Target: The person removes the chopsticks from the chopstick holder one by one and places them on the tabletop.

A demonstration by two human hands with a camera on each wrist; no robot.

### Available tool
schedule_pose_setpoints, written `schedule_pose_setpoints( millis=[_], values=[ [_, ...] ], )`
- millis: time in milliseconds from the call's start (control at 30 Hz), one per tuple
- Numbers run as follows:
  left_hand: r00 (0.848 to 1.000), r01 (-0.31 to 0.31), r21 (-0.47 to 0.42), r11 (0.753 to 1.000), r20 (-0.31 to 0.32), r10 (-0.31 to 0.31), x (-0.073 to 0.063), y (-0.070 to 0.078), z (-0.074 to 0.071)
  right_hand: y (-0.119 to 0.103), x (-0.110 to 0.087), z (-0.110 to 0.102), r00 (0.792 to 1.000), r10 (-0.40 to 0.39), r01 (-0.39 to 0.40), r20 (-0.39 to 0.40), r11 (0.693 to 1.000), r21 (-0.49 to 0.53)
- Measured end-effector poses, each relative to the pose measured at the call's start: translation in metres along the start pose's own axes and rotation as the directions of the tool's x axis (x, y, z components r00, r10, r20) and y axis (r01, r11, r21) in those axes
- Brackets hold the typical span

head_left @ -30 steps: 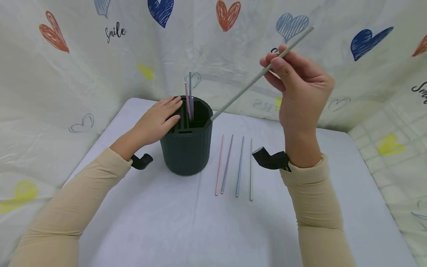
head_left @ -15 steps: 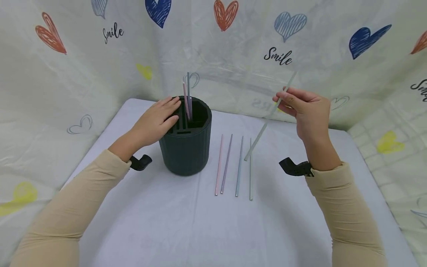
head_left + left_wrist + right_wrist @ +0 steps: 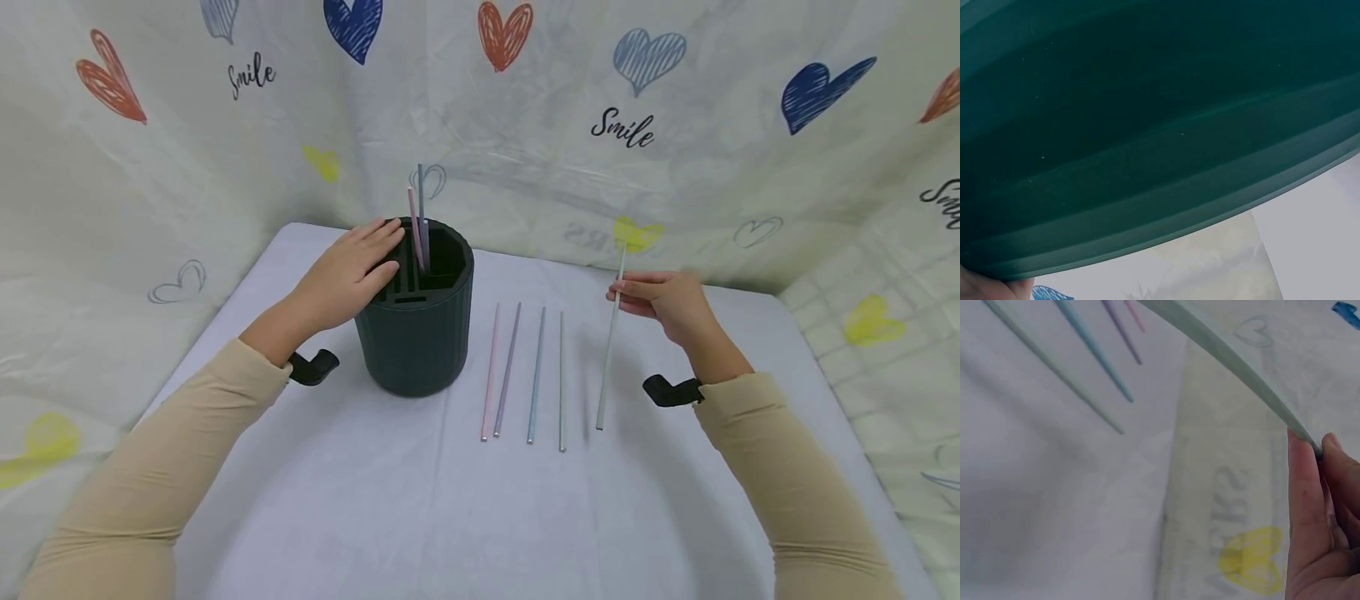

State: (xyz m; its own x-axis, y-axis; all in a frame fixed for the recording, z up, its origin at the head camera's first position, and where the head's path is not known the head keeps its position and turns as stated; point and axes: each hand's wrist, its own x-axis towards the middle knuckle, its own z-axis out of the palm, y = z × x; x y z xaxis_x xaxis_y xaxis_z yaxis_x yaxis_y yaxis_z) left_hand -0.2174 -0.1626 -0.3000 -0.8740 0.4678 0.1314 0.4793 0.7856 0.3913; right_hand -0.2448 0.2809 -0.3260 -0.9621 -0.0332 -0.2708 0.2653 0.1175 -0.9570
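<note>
A dark green ribbed holder with slots and a wide compartment [image 3: 412, 350] stands at the back left of the table. My left hand [image 3: 341, 271] rests on its rim with fingers laid straight across the top. In the left wrist view the holder's ribbed wall [image 3: 1160, 125] fills most of the frame. Between thumb and fingers my right hand [image 3: 663, 304] pinches a pale green stick [image 3: 609, 358] near its far end, and its near end points toward me, close over the table. The right wrist view shows the same pinch, fingertips [image 3: 1304, 456] at the stick's end.
Left of the held stick lie a pink stick [image 3: 490, 375], a purple stick [image 3: 507, 371], a blue stick [image 3: 537, 375] and a green stick [image 3: 562, 383], roughly parallel. Pink, purple and blue-grey sticks [image 3: 421, 192] stand in the holder. A printed curtain [image 3: 525, 167] hangs behind the table.
My right hand has moved right and down with the pale green stick, from the holder's rim to beside the row of sticks. The left hand has stayed on the holder.
</note>
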Motion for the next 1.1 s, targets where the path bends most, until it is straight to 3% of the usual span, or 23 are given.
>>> schedule_pose_setpoints(
  millis=[200,367,733,1100],
  values=[
    [1.0,-0.002,0.003,1.0,0.001,0.002,0.0,-0.001,0.001,0.031,0.018,0.0,0.991,0.132,-0.132,0.013,0.991,-0.022],
    [1.0,-0.015,0.002,1.0,0.007,0.015,0.001,0.0,0.001,0.051,0.026,0.003,0.981,0.192,-0.192,-0.006,0.981,-0.019],
    [1.0,-0.013,-0.002,1.0,0.0,0.013,0.001,0.0,0.001,0.079,0.043,0.003,0.962,0.27,-0.269,-0.03,0.963,0.033],
    [1.0,-0.007,-0.005,1.0,-0.013,0.007,0.0,0.0,0.002,0.09,0.05,0.013,0.962,0.262,-0.267,-0.077,0.961,-0.076]
  ],
)
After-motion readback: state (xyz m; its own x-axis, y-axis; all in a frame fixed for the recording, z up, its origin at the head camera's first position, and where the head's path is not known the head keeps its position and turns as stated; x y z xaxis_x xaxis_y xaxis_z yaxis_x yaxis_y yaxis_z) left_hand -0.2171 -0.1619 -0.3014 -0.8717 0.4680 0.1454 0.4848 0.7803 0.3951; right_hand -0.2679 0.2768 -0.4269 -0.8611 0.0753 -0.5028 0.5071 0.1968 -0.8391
